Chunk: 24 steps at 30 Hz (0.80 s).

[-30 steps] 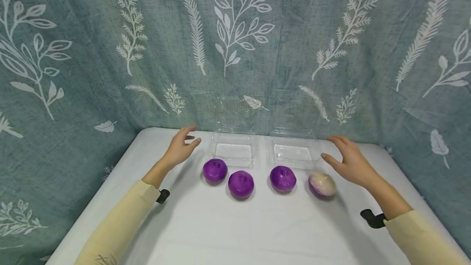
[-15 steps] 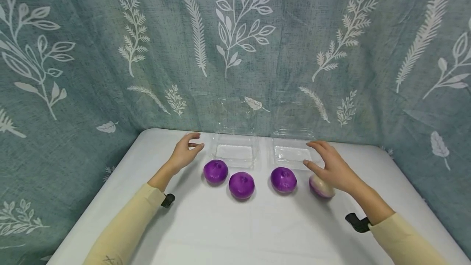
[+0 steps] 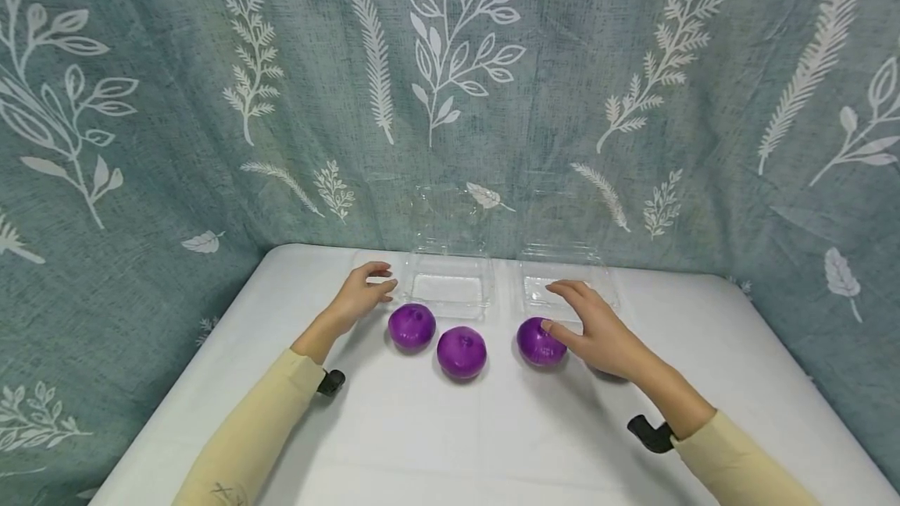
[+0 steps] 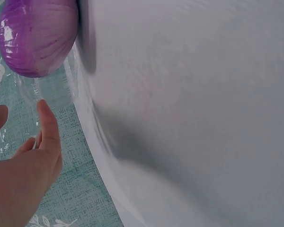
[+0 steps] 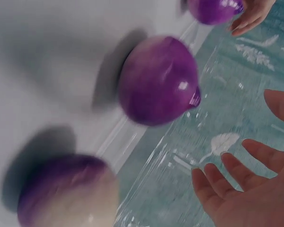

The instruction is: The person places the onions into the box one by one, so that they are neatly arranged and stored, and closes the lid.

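My right hand [image 3: 601,334] hovers with fingers spread over the third purple onion [image 3: 536,348], its thumb overlapping the onion's top in the head view. Behind that hand the fourth onion is mostly hidden in the head view; the right wrist view shows this pale, purple-sided onion [image 5: 73,194] on the table. My left hand [image 3: 355,299], fingers loosely bent and holding nothing, is just left of the leftmost purple onion [image 3: 412,327]. Another purple onion [image 3: 461,353] sits a little nearer, right of it.
Two clear plastic clamshell boxes stand behind the onions, a left box [image 3: 446,288] and a right box [image 3: 536,291], lids raised against the patterned curtain [image 3: 548,100]. A white cloth [image 3: 422,436] covers the table. Each wrist wears a black camera mount.
My right hand has moved left from beside the pale onion to above the third onion. The left hand has come slightly nearer to the leftmost onion. The onions have not moved.
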Tool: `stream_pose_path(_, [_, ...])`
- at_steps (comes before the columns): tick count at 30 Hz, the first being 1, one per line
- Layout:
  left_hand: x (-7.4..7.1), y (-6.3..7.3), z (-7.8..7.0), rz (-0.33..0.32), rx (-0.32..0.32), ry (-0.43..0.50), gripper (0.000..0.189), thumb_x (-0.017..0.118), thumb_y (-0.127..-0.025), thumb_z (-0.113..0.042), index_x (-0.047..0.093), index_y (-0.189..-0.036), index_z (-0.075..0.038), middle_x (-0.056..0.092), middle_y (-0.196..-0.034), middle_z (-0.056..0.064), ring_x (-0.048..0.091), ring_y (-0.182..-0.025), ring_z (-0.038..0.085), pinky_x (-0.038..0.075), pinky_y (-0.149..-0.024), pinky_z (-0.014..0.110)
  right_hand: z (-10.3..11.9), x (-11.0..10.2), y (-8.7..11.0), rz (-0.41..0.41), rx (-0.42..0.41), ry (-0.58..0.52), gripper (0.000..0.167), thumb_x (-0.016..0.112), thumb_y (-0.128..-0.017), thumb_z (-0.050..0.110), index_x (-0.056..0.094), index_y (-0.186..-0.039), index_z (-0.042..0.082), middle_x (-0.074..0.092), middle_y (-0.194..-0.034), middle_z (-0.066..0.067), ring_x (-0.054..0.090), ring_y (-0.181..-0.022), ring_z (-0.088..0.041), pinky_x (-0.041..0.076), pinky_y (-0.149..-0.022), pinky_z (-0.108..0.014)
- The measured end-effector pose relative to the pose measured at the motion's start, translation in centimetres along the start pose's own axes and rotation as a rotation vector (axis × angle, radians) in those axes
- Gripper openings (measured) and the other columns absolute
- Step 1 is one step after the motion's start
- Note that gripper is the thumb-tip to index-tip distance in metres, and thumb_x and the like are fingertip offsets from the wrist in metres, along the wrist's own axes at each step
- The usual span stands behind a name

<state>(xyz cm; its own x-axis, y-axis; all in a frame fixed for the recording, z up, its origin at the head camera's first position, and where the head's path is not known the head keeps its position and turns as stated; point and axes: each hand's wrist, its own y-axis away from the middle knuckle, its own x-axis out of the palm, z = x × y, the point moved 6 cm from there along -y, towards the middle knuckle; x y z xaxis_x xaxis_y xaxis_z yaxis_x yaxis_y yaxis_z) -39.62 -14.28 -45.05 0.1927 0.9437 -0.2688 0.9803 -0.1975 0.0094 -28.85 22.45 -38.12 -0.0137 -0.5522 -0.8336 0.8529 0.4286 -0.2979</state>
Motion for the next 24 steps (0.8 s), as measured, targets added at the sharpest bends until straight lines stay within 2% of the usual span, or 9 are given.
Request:
stream_pose_path(3, [0.2,-0.2,0.2,0.006,-0.002,0.036,0.056,0.06,-0.102,-0.007,0.036,-0.15,0.011,0.043,-0.143,0.031,0.056,-0.124,0.046,0.062,-0.096,0.037,0.8,0.7,-0.3,-0.007,-0.008,-0.043,0.061,0.07,-0.099,0.025,0.046,-0.148,-0.002,0.047,-0.149,-0.02,0.043,-0.138,-0.043,0.043,-0.112,-0.065])
stream_pose_path(7, [0.4,-0.5,0.4,0.013,-0.012,0.084,0.055,0.059,-0.102,-0.004,0.037,-0.149,0.013,0.046,-0.138,0.029,0.058,-0.121,0.044,0.063,-0.093,0.034,1.8,1.5,-0.7,-0.019,-0.02,-0.108,0.059,0.073,-0.096,0.019,0.049,-0.145,-0.002,0.049,-0.146,-0.02,0.047,-0.135,-0.042,0.052,-0.104,-0.061])
stream_pose_path(11, [0.6,-0.9,0.6,0.011,-0.024,0.156,0.053,0.058,-0.1,0.001,0.037,-0.147,0.015,0.049,-0.13,0.026,0.057,-0.12,0.042,0.063,-0.093,0.034,2.8,2.3,-1.1,-0.021,-0.028,-0.122,0.058,0.074,-0.095,0.019,0.051,-0.143,-0.003,0.051,-0.144,-0.02,0.051,-0.133,-0.043,0.053,-0.104,-0.061])
stream_pose_path(20, [1.0,-1.4,1.1,-0.005,-0.088,0.22,0.049,0.056,-0.101,0.003,0.039,-0.145,0.017,0.052,-0.117,0.019,0.058,-0.116,0.039,0.063,-0.093,0.034,4.2,4.9,-2.0,0.044,0.022,-0.146,0.061,0.077,-0.093,0.027,0.052,-0.143,0.0,0.054,-0.142,-0.017,0.059,-0.121,-0.039,0.057,-0.099,-0.054])
stream_pose_path(24, [1.0,-1.4,1.1,-0.012,-0.107,0.223,0.048,0.056,-0.102,0.001,0.041,-0.145,0.016,0.053,-0.115,0.017,0.058,-0.115,0.037,0.063,-0.094,0.033,4.8,6.3,-2.6,0.1,0.04,-0.146,0.067,0.076,-0.093,0.032,0.05,-0.144,-0.002,0.054,-0.141,-0.017,0.058,-0.122,-0.039,0.057,-0.098,-0.053])
